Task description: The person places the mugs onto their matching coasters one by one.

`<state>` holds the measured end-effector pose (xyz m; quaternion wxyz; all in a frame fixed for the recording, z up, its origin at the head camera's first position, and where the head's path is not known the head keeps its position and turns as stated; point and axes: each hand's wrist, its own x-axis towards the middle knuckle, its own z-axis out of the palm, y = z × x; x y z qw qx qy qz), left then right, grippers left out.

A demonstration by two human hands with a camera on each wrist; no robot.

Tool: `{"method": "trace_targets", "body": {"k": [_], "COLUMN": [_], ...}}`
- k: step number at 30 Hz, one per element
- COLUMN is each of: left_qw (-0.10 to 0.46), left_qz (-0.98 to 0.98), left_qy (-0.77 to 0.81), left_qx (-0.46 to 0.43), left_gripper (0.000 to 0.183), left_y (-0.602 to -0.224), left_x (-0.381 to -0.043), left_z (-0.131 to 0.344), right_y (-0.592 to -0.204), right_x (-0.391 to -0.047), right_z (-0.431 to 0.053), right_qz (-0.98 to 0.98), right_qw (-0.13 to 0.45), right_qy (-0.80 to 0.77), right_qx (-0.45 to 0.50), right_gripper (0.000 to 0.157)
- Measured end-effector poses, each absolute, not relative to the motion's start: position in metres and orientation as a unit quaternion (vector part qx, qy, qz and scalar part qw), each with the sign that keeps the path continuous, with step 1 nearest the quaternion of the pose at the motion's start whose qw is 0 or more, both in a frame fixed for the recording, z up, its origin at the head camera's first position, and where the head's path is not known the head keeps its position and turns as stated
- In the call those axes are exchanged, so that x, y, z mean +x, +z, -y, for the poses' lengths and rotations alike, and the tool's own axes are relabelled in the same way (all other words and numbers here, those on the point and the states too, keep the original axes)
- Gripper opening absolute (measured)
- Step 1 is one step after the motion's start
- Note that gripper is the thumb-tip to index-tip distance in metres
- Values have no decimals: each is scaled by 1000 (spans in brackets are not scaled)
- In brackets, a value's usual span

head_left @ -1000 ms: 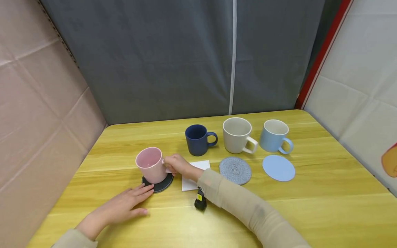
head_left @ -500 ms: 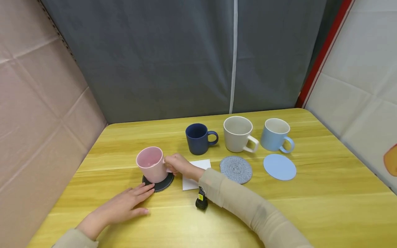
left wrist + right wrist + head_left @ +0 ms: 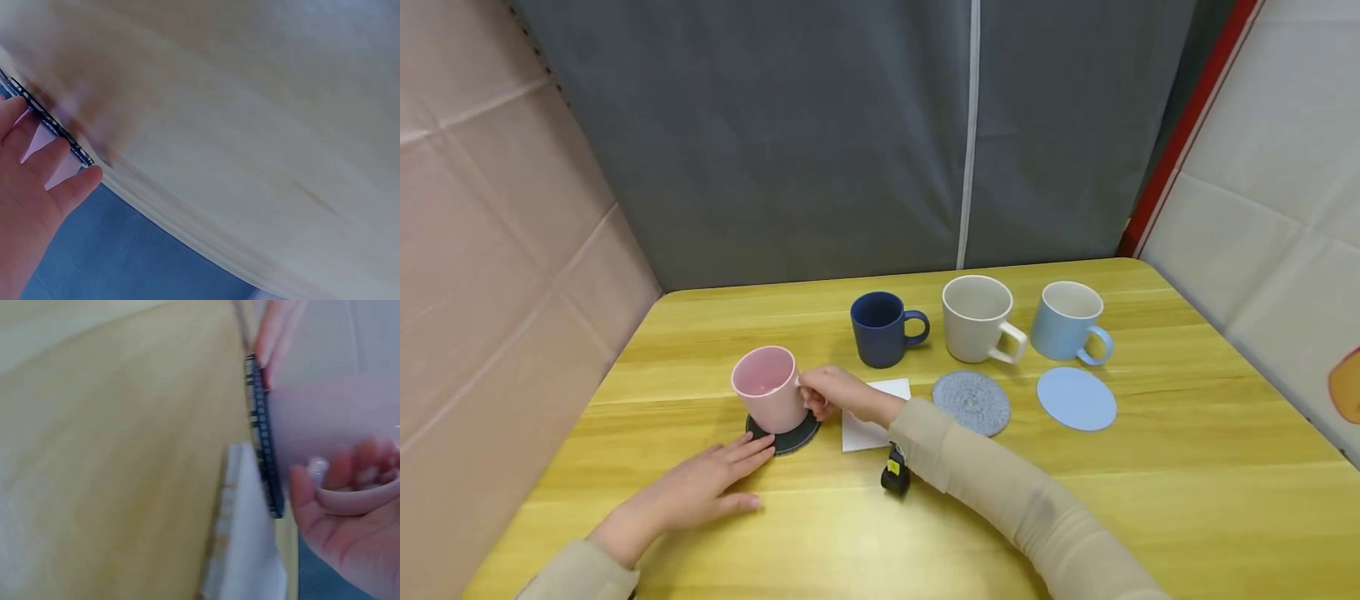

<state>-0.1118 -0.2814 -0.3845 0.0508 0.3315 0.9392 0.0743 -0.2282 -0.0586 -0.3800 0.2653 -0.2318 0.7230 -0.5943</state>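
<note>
A pink mug (image 3: 772, 406) stands upright on a round black coaster (image 3: 799, 438) at the left of the table. My right hand (image 3: 842, 393) holds the mug by its handle; in the right wrist view, the fingers pass through the handle (image 3: 356, 503). Flat on the table at lower left, my left hand (image 3: 707, 483) touches the coaster's near edge with straight fingertips. The left wrist view shows those fingers spread along the stitched edge (image 3: 53, 122) of the coaster. Under my right forearm lies a square white coaster (image 3: 861, 432), partly hidden.
A navy mug (image 3: 877, 337), an off-white mug (image 3: 967, 333) and a light blue mug (image 3: 1056, 333) stand along the back. Before them lie a grey woven coaster (image 3: 972, 402) and a pale blue round coaster (image 3: 1077, 398). A small black device (image 3: 895, 477) is beside my right wrist.
The head view has shifted slightly. My right hand's fingers look a little looser at the handle. The mug stays on the coaster, and my left hand stays at its edge.
</note>
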Motion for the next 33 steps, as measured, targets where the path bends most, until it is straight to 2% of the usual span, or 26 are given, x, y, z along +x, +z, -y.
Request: {"method": "trace_targets", "body": {"k": [5,9,16,22,28,33], "left_qw": [52,51,31,36,53,54], "left_qz": [-940,-940,-937,-934,-929,-922], "left_qy": [76,74,58,76,79,67], "left_qx": [329,329,342,347,357,377], "left_gripper": [63,64,62,59,62,65], "left_y": [-387,-388,-390,-385,-378,-376], "left_x": [-111,-110,-105,-101,-102,-104], "left_z": [282,281,276,265,249,229], "right_y": [-370,-356,-334,-330,-336,-347], "right_x": [-231,-235,-246,-255,-262,-267], "right_z": [48,30,-5,-32,-48,-54], "right_qz": [-771,-805,-846,-851,-854,-880], "right_qw": [240,180,51,-21,-55,-42], "right_qy": [-542,-512,-472,-478,-492,-450], "right_qx": [-230,-240,-241,-215,-162,-145], "right_gripper": [26,30,25,33,39,47]}}
